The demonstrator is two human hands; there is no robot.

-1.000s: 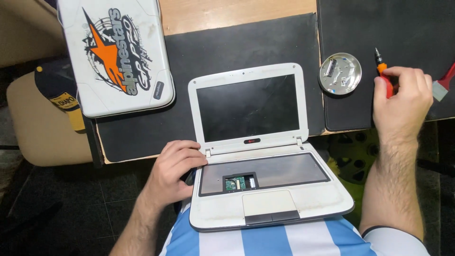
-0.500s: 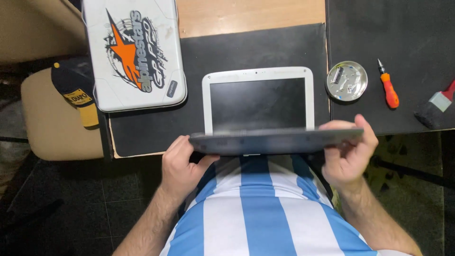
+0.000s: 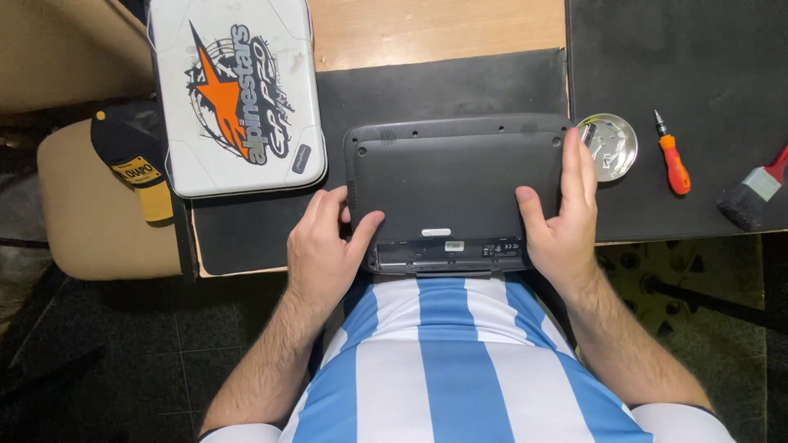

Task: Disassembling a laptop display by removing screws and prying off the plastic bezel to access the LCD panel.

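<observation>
Small dark grey laptop [image 3: 455, 184] closed and turned bottom side up, lying flat on the black mat [image 3: 460, 86] at the near edge of the table, partly over the lap with the blue and white striped shirt [image 3: 443, 361]. Left hand [image 3: 324, 246] gripping the left near corner of the laptop, thumb pressed on the bottom cover, fingers curled around the edge. Right hand [image 3: 562, 217] placed on the right side, thumb on the cover, fingers stretched straight along the right edge, touching it. Just beside the right fingertips, a round metal dish [image 3: 611, 148] with small parts inside, too small to tell exactly. Further right on the mat, well apart from the hand, an orange screwdriver [image 3: 673, 156] and a brush with a red handle [image 3: 755, 193]. To the left, a second laptop in white [image 3: 234, 90] with an orange and black sticker, closed, lying near the dark one but not touching. Beyond the table edge at left, a beige chair seat [image 3: 90, 213] with a black and yellow cap [image 3: 135, 160] on it.
</observation>
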